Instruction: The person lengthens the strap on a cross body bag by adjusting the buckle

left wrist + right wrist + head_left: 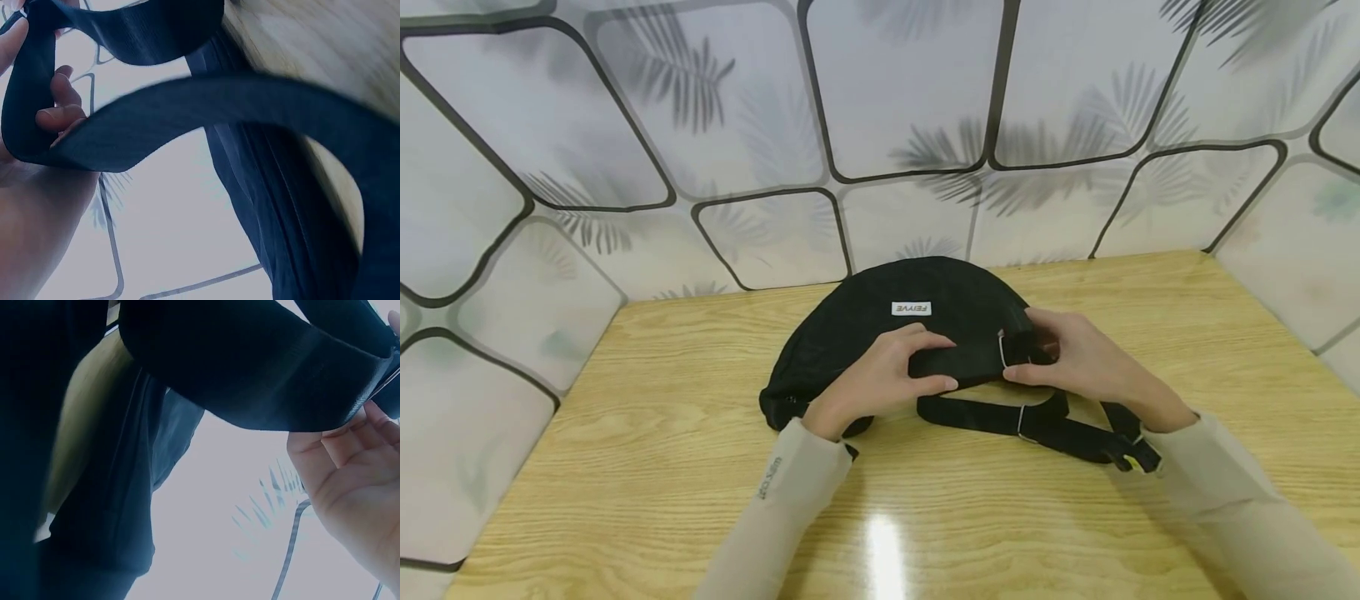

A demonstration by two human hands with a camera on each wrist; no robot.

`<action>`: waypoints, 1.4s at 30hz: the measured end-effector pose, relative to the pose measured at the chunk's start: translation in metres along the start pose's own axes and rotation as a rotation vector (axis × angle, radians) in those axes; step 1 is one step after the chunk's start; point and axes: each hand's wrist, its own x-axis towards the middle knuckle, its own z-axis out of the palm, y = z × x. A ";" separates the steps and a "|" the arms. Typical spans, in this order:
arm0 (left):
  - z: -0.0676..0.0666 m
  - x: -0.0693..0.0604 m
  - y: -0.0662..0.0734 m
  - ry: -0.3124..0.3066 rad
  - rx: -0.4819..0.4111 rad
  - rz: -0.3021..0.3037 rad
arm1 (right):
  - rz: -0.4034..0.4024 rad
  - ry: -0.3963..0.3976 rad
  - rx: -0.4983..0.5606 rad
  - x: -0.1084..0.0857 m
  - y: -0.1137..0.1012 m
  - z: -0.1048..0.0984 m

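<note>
A black waist bag (842, 333) lies on the table, its white label (912, 308) reading upside down in the head view. My left hand (880, 375) grips a wide black strap (958, 362) between thumb and fingers, in front of the bag. To its right, my right hand (1086, 362) pinches the same strap beside a metal slider (1002, 348). In the left wrist view the strap (187, 112) loops around the fingers. The right wrist view has the strap (262, 375) arching above the palm; some fingertips are hidden there.
Nearer me, a lower run of strap carries another slider (1021, 422) and ends by a black buckle (1135, 458) under the right sleeve. The wood-grain table (625, 467) meets a leaf-patterned cloth wall (902, 217) behind the bag.
</note>
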 end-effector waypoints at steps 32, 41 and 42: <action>-0.014 -0.022 -0.007 -0.014 0.003 -0.017 | -0.013 0.001 -0.074 -0.026 0.021 -0.016; -0.016 -0.025 -0.010 -0.040 0.027 -0.005 | -0.080 0.017 -0.125 -0.035 0.032 -0.014; -0.016 -0.025 -0.010 -0.045 0.030 -0.007 | -0.095 0.016 -0.134 -0.036 0.033 -0.013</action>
